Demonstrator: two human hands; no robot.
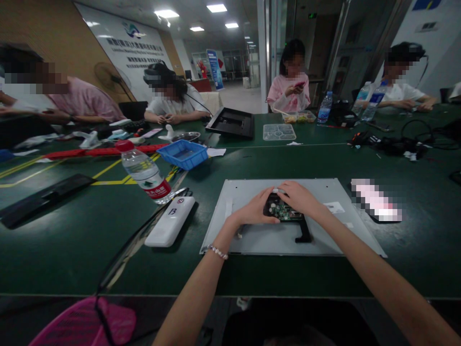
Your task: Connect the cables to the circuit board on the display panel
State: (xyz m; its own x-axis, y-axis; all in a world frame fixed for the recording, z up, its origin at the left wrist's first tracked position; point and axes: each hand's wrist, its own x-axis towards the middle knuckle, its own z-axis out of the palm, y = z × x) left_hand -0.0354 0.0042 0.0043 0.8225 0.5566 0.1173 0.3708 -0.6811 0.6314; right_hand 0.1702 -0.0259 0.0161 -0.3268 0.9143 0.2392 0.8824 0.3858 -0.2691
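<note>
A flat grey metal panel (252, 240) lies on the green table before me. Over its middle is a green circuit board (283, 212) with a black frame; a black arm of the frame (304, 233) sticks out toward me. My left hand (254, 206) grips the board's left side, thumb along its near edge and fingers at the far edge. From the far right, my right hand (300, 197) has its fingers closed on the board's far edge. The fingertips of both hands meet near a small white piece (275, 191). The hands partly cover the board.
Left of the panel are a white power bank (171, 222) with a cable, a water bottle (146, 175) and a blue tray (185, 154). A phone (376, 201) lies to the right. A black monitor housing (230, 124) stands farther back. Several people sit around the table.
</note>
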